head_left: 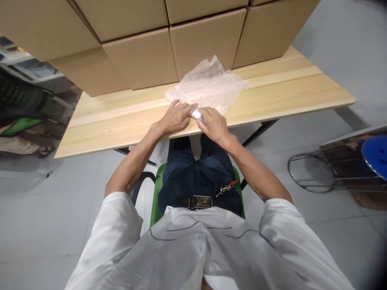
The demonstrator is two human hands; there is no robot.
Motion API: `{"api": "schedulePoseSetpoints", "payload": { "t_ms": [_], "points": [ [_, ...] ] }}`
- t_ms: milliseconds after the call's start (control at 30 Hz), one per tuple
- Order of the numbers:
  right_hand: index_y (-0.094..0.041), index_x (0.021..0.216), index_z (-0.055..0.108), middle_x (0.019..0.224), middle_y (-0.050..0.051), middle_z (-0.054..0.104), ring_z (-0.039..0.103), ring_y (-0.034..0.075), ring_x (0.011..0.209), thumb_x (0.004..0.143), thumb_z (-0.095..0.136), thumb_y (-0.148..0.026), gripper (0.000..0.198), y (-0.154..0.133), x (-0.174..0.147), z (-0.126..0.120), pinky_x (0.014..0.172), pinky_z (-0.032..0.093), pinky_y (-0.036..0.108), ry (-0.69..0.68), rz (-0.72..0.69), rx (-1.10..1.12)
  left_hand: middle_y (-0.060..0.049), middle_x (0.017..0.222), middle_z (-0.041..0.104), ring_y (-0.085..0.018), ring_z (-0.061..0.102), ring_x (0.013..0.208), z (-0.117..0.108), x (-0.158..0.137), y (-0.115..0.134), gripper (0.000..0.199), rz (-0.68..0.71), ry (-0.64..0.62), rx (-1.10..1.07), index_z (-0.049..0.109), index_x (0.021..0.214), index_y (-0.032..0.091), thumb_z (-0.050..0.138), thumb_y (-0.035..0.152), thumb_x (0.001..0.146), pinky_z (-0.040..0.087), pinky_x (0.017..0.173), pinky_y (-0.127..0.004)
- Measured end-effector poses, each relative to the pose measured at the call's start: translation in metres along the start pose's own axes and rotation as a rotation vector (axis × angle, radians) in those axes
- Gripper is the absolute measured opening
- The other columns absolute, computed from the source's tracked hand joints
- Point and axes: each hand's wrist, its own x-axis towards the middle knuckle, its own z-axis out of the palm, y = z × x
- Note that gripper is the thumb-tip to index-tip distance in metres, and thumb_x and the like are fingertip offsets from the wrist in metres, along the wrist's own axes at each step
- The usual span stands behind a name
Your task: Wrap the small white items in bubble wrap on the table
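A sheet of clear bubble wrap [211,86] lies spread on the wooden table, its far corner lifted against the cardboard boxes. At the sheet's near edge, by the table's front, a small whitish bundle [196,114] shows between my hands; what is inside it I cannot make out. My left hand [178,116] lies over the bundle's left end and the wrap's near left edge, fingers curled. From the right, my right hand [214,124] closes on the other end, thumb toward me and fingers over the top.
Large cardboard boxes [208,44] stand stacked along the back of the wooden table [287,92]. To the right on the floor are a stool with a blue seat [376,155] and a metal ring base. Someone's sandalled foot [45,151] shows at the left.
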Motion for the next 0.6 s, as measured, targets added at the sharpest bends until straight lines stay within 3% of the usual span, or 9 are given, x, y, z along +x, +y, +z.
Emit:
{"api": "schedulePoseSetpoints", "payload": {
  "t_ms": [67,133,267,400,600],
  "points": [
    [-0.023,0.15,0.08,0.152,0.024,0.088,0.078,0.048,0.146,0.115,0.066,-0.031,0.038,0.002,0.0,-0.003,0.128,0.066,0.069,-0.025,-0.017,0.004,-0.018,0.146,0.087,-0.042,0.078,0.149,0.004,-0.006,0.008,0.073,-0.003,0.032,0.056,0.067,0.185,0.023,0.056,0.029,0.113,0.035,0.158,-0.077],
    [-0.021,0.152,0.081,0.154,0.024,0.088,0.079,0.049,0.147,0.115,0.066,-0.031,0.041,0.005,-0.001,-0.007,0.129,0.066,0.069,-0.052,-0.058,0.024,-0.019,0.139,0.086,-0.042,0.079,0.142,0.006,-0.014,0.018,0.067,-0.01,0.032,0.112,0.07,0.181,0.02,0.055,0.03,0.116,0.041,0.155,-0.076],
    [-0.023,0.158,0.083,0.164,0.021,0.089,0.081,0.046,0.153,0.114,0.067,-0.035,0.048,0.022,-0.005,-0.019,0.134,0.064,0.068,-0.116,-0.164,0.082,-0.028,0.145,0.083,-0.046,0.081,0.137,0.006,-0.03,0.047,0.057,-0.079,-0.023,0.223,0.072,0.172,0.014,0.047,0.033,0.125,0.064,0.128,-0.067],
    [-0.025,0.163,0.083,0.171,0.018,0.088,0.081,0.044,0.157,0.112,0.065,-0.042,0.056,0.043,-0.001,-0.031,0.136,0.064,0.068,-0.186,-0.198,0.104,-0.03,0.147,0.082,-0.046,0.082,0.135,0.005,-0.029,0.071,0.047,-0.14,-0.076,0.24,0.073,0.162,0.013,0.047,0.033,0.129,0.067,0.111,-0.06],
    [-0.023,0.159,0.084,0.167,0.021,0.089,0.082,0.045,0.152,0.11,0.065,-0.042,0.056,0.05,0.005,-0.038,0.133,0.064,0.066,-0.21,-0.174,0.075,-0.031,0.156,0.079,-0.049,0.076,0.146,0.004,-0.019,0.061,0.04,-0.112,-0.055,0.191,0.075,0.153,0.017,0.057,0.044,0.129,0.067,0.112,-0.059]
  ]
}}
